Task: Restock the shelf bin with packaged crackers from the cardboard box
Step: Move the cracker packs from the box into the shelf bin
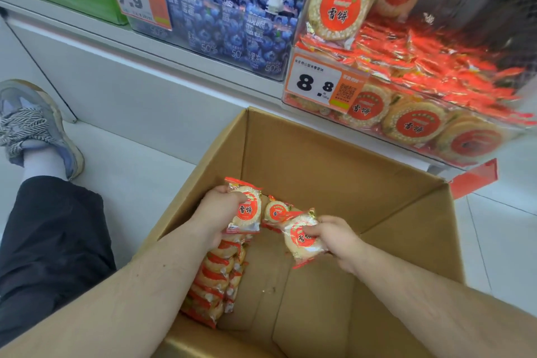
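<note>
Crackers (213, 276), round and glossy-wrapped, line the cardboard box's (334, 160) left wall; its floor lies mostly bare. Left hand (219, 211) grips one pack (247, 209), right hand (334, 237) another (302, 238).

A shop aisle — price tags (318, 83) reading 8.8 and 7.9 hang on clear shelf bins (436, 136) of packaged crackers (337, 10) and blueberry drink pouches (255, 38) — above a tiled floor (494, 241).

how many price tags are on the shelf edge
2. One reading 7.9 hangs at upper left, in front of the blue pouches. One reading 8.8 is clipped to the cracker bin at right. Others may lie outside the frame.
</note>
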The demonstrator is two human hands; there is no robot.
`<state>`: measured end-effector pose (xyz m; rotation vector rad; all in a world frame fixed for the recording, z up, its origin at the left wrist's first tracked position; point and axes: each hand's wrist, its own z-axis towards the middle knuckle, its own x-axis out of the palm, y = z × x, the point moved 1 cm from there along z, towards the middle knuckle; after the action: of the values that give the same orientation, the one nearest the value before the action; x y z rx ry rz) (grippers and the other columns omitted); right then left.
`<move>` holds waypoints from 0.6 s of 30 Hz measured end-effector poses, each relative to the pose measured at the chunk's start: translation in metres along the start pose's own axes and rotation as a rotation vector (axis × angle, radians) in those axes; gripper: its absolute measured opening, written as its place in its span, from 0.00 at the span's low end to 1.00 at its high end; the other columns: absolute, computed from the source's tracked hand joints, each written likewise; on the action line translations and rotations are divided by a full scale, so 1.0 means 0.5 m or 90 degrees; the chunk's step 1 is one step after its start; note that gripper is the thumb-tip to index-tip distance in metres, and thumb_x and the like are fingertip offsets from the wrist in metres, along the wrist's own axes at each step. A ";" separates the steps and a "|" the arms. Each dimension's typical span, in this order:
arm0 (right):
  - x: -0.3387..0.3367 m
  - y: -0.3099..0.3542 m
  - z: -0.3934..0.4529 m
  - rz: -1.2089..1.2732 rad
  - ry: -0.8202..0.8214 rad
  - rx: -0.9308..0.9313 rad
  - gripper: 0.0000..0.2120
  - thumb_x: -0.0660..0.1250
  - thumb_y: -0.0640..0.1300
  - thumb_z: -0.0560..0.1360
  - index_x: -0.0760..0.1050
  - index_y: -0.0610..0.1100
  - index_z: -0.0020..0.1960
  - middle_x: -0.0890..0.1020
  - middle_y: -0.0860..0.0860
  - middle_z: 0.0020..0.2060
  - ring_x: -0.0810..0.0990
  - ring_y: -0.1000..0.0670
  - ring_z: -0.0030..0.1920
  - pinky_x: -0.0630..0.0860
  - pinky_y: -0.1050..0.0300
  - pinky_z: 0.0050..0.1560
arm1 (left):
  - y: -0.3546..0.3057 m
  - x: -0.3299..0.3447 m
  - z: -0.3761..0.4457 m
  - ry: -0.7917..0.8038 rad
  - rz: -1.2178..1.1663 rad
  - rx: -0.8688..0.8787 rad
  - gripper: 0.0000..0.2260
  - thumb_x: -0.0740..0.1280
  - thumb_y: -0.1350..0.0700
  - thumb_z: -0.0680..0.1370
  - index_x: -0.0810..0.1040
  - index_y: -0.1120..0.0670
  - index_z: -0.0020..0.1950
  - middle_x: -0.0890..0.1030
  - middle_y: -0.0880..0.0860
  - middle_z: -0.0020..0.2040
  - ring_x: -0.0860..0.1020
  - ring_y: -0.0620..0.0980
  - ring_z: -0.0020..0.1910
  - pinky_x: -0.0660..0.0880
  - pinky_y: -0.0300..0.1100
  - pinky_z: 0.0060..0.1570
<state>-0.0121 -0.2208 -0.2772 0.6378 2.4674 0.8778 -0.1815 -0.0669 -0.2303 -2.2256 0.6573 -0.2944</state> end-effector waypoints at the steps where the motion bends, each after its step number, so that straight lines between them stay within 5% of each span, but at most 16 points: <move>1: -0.021 0.028 -0.039 0.034 0.019 -0.016 0.12 0.70 0.35 0.72 0.79 0.35 0.55 0.86 0.41 0.44 0.83 0.43 0.41 0.76 0.53 0.43 | -0.008 0.003 -0.011 0.020 -0.002 0.007 0.10 0.65 0.56 0.78 0.75 0.51 0.59 0.84 0.53 0.46 0.82 0.51 0.41 0.79 0.45 0.38; 5: -0.081 0.116 -0.185 0.207 0.079 -0.063 0.13 0.63 0.35 0.74 0.77 0.37 0.57 0.84 0.41 0.47 0.82 0.43 0.44 0.76 0.51 0.49 | -0.029 0.026 -0.066 0.135 -0.003 0.034 0.11 0.63 0.52 0.80 0.73 0.45 0.63 0.84 0.53 0.53 0.84 0.54 0.45 0.81 0.57 0.45; 8: -0.092 0.167 -0.283 0.291 0.123 -0.100 0.13 0.61 0.36 0.74 0.78 0.38 0.56 0.85 0.42 0.48 0.83 0.43 0.44 0.76 0.48 0.53 | -0.037 0.050 -0.118 0.216 -0.083 0.035 0.10 0.61 0.52 0.82 0.74 0.47 0.63 0.85 0.55 0.52 0.85 0.57 0.47 0.81 0.56 0.45; 14: -0.064 0.207 -0.352 0.242 0.101 -0.161 0.14 0.62 0.38 0.76 0.77 0.38 0.61 0.85 0.41 0.52 0.83 0.44 0.47 0.77 0.50 0.51 | -0.071 0.082 -0.229 0.385 -0.201 0.043 0.21 0.55 0.39 0.80 0.75 0.50 0.64 0.83 0.56 0.57 0.82 0.59 0.55 0.78 0.59 0.54; 18: -0.048 0.208 -0.361 0.306 0.095 -0.149 0.15 0.62 0.40 0.77 0.76 0.36 0.61 0.85 0.41 0.51 0.83 0.43 0.52 0.77 0.49 0.52 | -0.076 0.076 -0.263 0.343 -0.223 0.131 0.21 0.69 0.53 0.73 0.72 0.53 0.64 0.84 0.58 0.54 0.84 0.59 0.49 0.79 0.55 0.46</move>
<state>-0.0623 -0.2462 -0.0754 1.1377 2.3188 1.4143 -0.1889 -0.1483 -0.1142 -2.0557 0.4762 -1.1149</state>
